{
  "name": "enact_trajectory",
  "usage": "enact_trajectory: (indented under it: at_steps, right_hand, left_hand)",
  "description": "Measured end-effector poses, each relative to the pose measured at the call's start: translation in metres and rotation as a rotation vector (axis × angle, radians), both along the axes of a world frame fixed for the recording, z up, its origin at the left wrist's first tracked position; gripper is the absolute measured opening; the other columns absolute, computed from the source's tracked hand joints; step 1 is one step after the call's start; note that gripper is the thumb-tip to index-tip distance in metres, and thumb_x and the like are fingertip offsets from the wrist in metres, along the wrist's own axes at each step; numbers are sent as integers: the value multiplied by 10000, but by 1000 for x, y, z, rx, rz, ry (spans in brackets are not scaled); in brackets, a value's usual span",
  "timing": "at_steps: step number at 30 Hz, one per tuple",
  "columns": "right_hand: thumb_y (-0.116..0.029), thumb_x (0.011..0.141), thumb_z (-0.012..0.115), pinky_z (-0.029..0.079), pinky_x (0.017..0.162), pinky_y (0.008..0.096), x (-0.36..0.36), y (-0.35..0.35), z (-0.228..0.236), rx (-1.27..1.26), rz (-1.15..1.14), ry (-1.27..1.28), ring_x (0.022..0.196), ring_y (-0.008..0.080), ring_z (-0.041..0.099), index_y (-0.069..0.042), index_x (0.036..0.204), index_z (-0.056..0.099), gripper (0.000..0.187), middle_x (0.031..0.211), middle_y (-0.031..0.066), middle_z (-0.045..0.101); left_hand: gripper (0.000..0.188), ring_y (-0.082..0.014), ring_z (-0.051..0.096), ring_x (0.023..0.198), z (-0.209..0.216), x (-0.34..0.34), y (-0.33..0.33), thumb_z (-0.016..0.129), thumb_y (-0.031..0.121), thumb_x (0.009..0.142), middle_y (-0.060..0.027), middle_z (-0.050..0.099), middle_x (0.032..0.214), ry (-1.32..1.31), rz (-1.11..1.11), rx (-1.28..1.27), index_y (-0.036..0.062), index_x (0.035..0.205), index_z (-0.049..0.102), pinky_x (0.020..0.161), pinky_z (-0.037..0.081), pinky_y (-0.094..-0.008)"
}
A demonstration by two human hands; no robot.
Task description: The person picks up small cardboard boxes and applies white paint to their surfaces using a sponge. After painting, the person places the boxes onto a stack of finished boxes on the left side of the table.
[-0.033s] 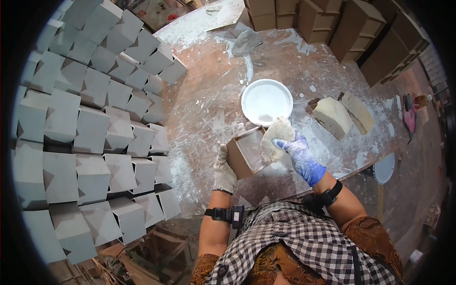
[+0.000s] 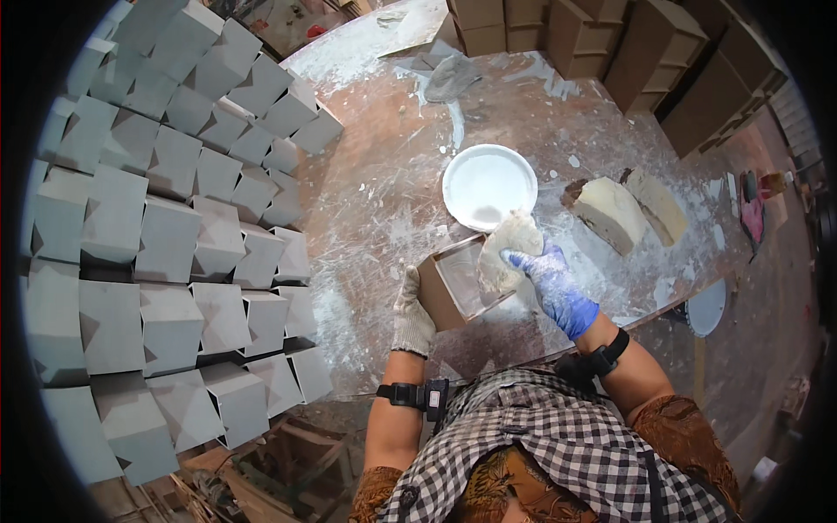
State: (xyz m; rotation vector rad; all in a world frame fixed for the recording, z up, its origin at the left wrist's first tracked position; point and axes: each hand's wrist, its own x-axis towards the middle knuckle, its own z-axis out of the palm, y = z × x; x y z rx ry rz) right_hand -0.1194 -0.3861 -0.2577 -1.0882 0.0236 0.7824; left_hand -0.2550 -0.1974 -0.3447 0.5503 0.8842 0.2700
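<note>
- Left hand (image 2: 411, 315), gloved, grips the box (image 2: 441, 296) by its left side, fingers partly hidden.
- Right hand (image 2: 561, 292), in blue, is closed round the pad (image 2: 509, 237), thumb on its face.
- Box is between the hands, near the bowl (image 2: 448, 193) on the table (image 2: 375, 196).
- Pad overlaps the box's right part.

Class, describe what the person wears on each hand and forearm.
The left hand wears an off-white knitted fabric glove; the right hand, a thin blue glove with whitish smears. Each forearm carries a black strap, left and right; the left one bears a small black box with a pale label. The sleeves are brown with a dark pattern.
</note>
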Motion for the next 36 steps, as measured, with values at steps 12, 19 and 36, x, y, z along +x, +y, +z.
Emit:
enact_trajectory:
  at_steps: [12, 19, 36]
  right_hand:
    - [-132, 741, 749, 449, 926, 339, -11, 30, -21, -284, 529, -356, 1017, 199, 554, 8, 1160, 492, 511, 1072, 138, 584]
    - [-129, 745, 729, 446, 933, 369, 30, 1, -15, -381, 897, -866, 1049, 238, 560, -23, 1193, 473, 527, 1112, 162, 575]
    - [-42, 742, 723, 448, 933, 346, 3, 7, -42, -262, 663, -629, 1051, 207, 550, -64, 1185, 465, 514, 1090, 110, 568]
  left_hand:
    - [510, -262, 633, 949, 12, 11, 3, 636, 446, 858, -124, 636, 1069, -62, -142, -119, 23, 1140, 599, 782, 570, -416]
    - [583, -277, 644, 941, 5, 12, 12, 681, 505, 795, -127, 631, 1086, 84, -169, 64, 63, 1162, 580, 760, 584, -444]
    - [636, -239, 546, 1098, -35, -67, -30, 737, 378, 786, -94, 568, 1191, -283, 19, 4, 30, 1255, 486, 937, 485, -391]
